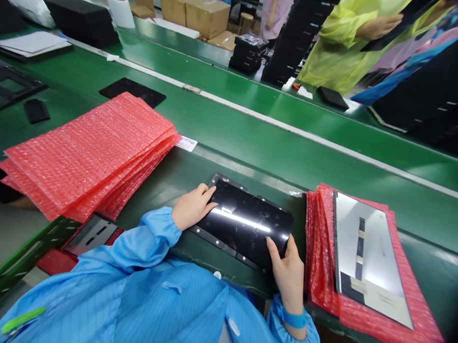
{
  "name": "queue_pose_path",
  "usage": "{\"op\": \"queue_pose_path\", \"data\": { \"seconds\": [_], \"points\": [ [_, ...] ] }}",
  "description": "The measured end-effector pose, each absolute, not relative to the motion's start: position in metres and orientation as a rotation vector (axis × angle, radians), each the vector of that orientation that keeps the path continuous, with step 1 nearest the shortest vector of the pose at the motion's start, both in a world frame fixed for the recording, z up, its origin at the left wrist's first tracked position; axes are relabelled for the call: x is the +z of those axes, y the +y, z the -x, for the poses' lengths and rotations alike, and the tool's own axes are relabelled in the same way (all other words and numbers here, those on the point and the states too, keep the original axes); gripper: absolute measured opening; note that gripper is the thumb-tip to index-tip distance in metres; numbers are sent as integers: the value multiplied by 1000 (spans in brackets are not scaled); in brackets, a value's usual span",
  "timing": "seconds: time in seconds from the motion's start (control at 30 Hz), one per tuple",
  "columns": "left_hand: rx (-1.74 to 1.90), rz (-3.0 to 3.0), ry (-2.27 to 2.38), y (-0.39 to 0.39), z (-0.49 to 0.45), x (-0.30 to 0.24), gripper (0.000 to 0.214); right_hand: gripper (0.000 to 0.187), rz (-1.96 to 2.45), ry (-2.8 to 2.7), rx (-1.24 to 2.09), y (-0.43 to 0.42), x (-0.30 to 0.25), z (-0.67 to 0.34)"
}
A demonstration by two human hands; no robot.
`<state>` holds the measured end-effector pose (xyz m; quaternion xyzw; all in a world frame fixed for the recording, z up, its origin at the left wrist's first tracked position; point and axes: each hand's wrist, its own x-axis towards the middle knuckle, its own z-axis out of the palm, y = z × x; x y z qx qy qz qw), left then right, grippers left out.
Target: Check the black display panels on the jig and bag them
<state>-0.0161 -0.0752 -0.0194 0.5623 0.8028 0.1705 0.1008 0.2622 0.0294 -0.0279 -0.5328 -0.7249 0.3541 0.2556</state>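
A glossy black display panel [246, 219] lies over a black frame [226, 247] with pale round spots along its edges, on the green bench before me. The panel's right end looks bowed upward. My left hand [195, 205] grips the left end, thumb on the panel's face and fingertips at the far left corner. At the near right corner, my right hand [287, 268] holds the panel with its thumb on top; the other fingers are partly hidden beyond the edge. To the right, another panel [372, 256], silvery back up, rests on a stack of red bubble-wrap bags [321, 255].
A tall pile of red bubble-wrap bags [90, 151] stands left, above a green crate [27, 254]. A black plate [132, 91] lies behind it. Across the white strip [253, 110], a co-worker in yellow [342, 40] holds a dark panel near black stacks [289, 38].
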Motion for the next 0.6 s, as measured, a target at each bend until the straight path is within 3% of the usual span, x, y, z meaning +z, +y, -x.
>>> {"op": "queue_pose_path", "data": {
  "seconds": [0.3,0.5,0.6],
  "points": [
    [364,-1775,2443,-76,13,-22,47,68,1537,-2240,820,38,-21,-261],
    [136,-1867,2470,-71,12,-12,47,75,1606,-2618,207,42,-20,-264],
    [57,-1915,2488,-69,13,-8,45,69,1493,-2676,14,46,-17,-264]
  ]
}}
